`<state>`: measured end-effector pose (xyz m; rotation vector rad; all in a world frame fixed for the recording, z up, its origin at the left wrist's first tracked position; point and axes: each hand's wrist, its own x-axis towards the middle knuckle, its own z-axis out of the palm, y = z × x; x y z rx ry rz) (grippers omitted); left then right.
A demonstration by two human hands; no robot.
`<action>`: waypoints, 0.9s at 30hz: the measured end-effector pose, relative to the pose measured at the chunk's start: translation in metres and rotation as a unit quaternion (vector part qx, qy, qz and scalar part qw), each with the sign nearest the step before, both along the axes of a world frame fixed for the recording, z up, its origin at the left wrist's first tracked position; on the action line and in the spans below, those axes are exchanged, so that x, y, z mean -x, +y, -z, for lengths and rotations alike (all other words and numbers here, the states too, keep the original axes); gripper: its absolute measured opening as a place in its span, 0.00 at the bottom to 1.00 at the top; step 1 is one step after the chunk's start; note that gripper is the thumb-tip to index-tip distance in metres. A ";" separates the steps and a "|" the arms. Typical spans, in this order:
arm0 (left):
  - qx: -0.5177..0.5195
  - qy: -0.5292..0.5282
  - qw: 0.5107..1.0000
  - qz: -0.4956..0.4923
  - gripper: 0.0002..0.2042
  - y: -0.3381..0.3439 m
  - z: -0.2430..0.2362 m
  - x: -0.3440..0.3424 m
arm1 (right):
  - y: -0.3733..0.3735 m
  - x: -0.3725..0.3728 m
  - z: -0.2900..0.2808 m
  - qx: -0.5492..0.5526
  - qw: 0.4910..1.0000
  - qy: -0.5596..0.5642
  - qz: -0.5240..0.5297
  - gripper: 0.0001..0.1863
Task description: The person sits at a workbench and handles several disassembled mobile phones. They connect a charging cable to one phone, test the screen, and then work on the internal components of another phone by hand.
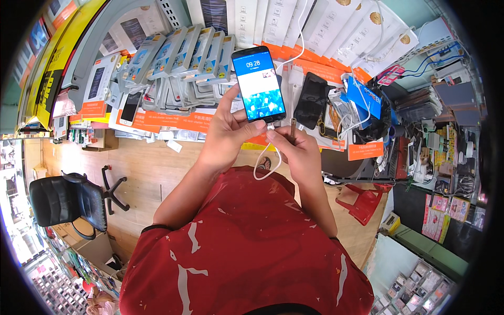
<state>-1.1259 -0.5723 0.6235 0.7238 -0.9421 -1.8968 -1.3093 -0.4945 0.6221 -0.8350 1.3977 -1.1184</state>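
Observation:
My left hand [226, 137] is closed on a black smartphone [258, 83], held tilted with its screen lit blue and white. At the phone's bottom edge, my right hand [294, 148] pinches the plug of a white cable [269, 171], which hangs in a loop below my fingers. Whether the plug is fully in the port I cannot tell. A thin brownish stick-like item [293, 128] pokes up from my right fingers. Just right of the held phone lie a dark phone [311, 101] and a white plug-ended item [295, 79].
Stacked boxed accessories [178, 55] and white-orange packages [336, 37] line the counter before me. Bagged cables and a blue box [364, 97] sit rightward. A black swivel chair [58, 202] stands lower left, a red stool [362, 205] lower right. Part of another person [100, 299] shows bottom left.

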 end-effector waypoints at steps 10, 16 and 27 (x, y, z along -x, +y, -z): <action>0.008 0.013 1.000 0.017 0.45 -0.002 0.002 -0.001 | 0.001 0.001 0.002 0.004 1.000 0.002 -0.006 0.16; 0.007 0.008 1.000 0.017 0.46 -0.003 0.004 0.000 | 0.002 -0.003 0.000 0.011 0.999 -0.029 0.021 0.14; -0.016 0.000 0.999 0.051 0.39 -0.006 0.015 0.002 | 0.001 -0.009 0.012 -0.016 0.994 -0.088 0.056 0.13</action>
